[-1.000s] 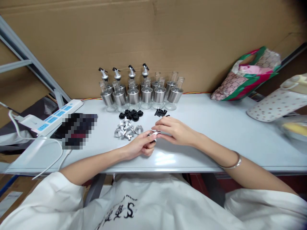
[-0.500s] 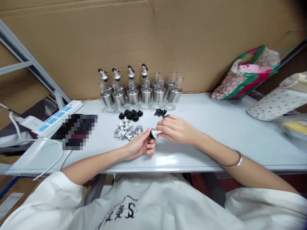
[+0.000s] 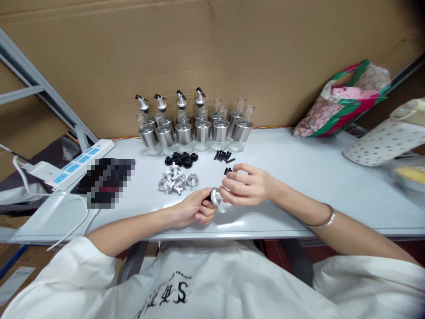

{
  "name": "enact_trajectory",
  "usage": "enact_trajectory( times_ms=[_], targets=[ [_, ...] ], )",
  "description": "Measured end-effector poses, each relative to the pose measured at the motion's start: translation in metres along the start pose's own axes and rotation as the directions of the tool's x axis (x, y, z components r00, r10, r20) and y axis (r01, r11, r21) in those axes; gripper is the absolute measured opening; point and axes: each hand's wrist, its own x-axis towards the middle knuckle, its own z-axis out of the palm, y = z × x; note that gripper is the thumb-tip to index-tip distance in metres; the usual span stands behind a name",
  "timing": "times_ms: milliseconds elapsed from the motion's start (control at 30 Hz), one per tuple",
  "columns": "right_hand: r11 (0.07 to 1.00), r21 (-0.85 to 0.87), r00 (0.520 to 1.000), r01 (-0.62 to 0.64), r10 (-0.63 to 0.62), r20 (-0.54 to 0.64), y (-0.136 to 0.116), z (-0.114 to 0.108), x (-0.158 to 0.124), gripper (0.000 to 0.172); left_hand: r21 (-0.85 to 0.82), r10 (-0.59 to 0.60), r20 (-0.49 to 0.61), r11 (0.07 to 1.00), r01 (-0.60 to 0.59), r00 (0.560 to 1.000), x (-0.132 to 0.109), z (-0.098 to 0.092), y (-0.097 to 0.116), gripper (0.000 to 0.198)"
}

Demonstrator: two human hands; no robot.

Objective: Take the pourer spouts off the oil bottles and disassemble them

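Pourer (image 3: 215,196) in left fingers (image 3: 207,212); right fingers (image 3: 236,189) alongside

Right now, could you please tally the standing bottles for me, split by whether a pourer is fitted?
Bottles with a pourer: 4
Bottles without a pourer: 8
Total: 12 bottles

Pourer (image 3: 214,196) part-hidden; spotted jug (image 3: 381,141) cropped at right

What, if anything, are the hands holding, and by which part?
The left hand holds a silver-and-black piece by its black end. The right hand is at the silver end; whether it grips cannot be told.
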Motion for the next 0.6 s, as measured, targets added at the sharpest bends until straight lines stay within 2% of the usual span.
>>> enact_trajectory(
  times_ms=[133, 267, 467, 600],
  targets=[
    [0.998, -0.02, 0.995, -0.058, 0.056, -0.083, -0.006, -0.009, 0.003, 0.016, -0.01, -0.01, -0.011, 1.0, 0.009, 1.0, -0.003, 0.004, 0.003, 0.047],
    [0.986, -0.087, 0.987, -0.144, 0.137, -0.079, -0.01, -0.014, 0.005, 0.023, -0.022, 0.041, -0.035, 0.999, -0.042, 0.999, -0.005, 0.006, 0.007, 0.047],
    [0.991, -0.034, 0.977, -0.127, 0.119, -0.179, -0.006, -0.011, 0.008, 0.029, 0.043, 0.132, -0.071, 0.991, -0.129, 0.989, -0.003, 0.008, 0.009, 0.05],
    [0.99, 0.045, 0.971, -0.137, 0.144, -0.192, -0.005, -0.01, 0.01, 0.035, 0.123, 0.217, -0.062, 0.97, -0.209, 0.974, -0.003, 0.009, 0.007, 0.053]
  ],
)
